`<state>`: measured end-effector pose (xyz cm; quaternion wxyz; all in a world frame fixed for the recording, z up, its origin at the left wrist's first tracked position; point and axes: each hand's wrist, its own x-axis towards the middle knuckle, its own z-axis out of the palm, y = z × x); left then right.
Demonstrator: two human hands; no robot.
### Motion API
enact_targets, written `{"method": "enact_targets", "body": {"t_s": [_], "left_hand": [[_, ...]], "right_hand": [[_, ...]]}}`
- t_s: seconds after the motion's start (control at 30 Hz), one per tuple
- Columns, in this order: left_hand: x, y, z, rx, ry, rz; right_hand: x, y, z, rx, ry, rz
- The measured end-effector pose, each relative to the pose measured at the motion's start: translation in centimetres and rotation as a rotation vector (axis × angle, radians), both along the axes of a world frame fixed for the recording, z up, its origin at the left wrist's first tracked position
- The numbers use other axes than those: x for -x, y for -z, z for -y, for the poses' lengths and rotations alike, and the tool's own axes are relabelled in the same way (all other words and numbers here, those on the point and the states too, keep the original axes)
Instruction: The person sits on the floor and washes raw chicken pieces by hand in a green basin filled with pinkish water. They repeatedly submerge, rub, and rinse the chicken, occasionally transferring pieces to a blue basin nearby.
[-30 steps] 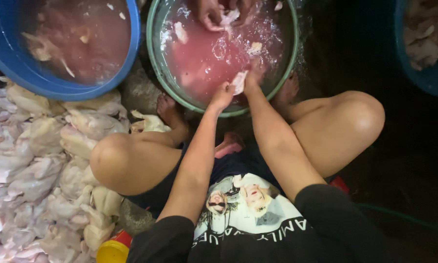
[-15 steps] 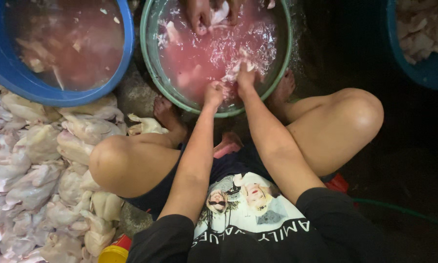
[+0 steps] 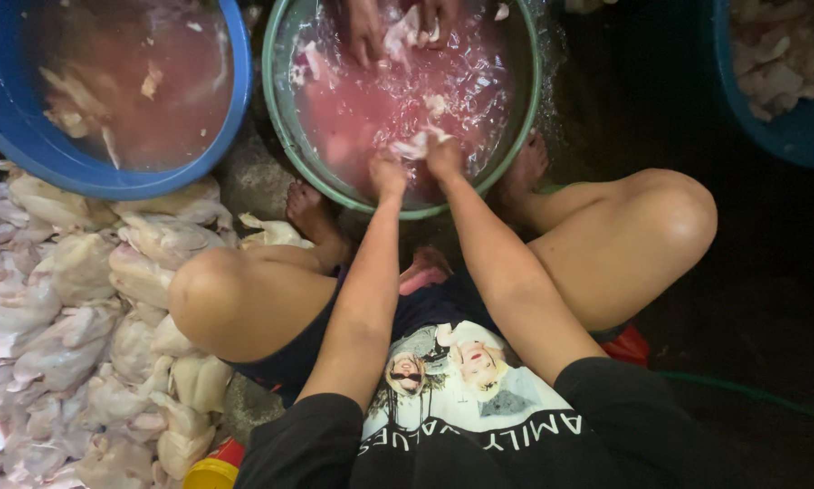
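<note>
Chicken piece (image 3: 416, 145) pinched between my left hand (image 3: 387, 174) and right hand (image 3: 445, 158), both clamped on it, low over pink water at near side of green basin (image 3: 285, 145). Co-worker's hands (image 3: 366, 32) at far rim.

Glossy green plastic basin (image 3: 285, 136), wet slick raw chicken piece (image 3: 413, 145), cloudy pink water (image 3: 371, 109).

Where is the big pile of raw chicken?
In the head view, the pile of raw chicken lies on the floor at the person's left side, just below the blue tub and beside the left knee.
</note>
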<state>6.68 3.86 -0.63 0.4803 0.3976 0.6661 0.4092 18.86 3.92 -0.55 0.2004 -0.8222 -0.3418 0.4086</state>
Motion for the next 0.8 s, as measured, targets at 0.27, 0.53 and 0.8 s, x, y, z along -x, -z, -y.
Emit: {"method": "enact_targets", "body": {"t_s": [0.27,0.53,0.8], "left_hand": [[0.3,-0.6,-0.6,0.445,-0.057,0.502],[1.3,0.3,-1.2,0.558,-0.111,0.878],[-0.5,-0.6,-0.1,0.414,0.327,0.373]], "right_hand": [[-0.1,-0.3,0.0,-0.523,0.027,0.282],[1.9,-1.6,0.9,-0.445,0.195,-0.388],[1.3,0.3,-0.3,-0.237,0.333,-0.878]]}}
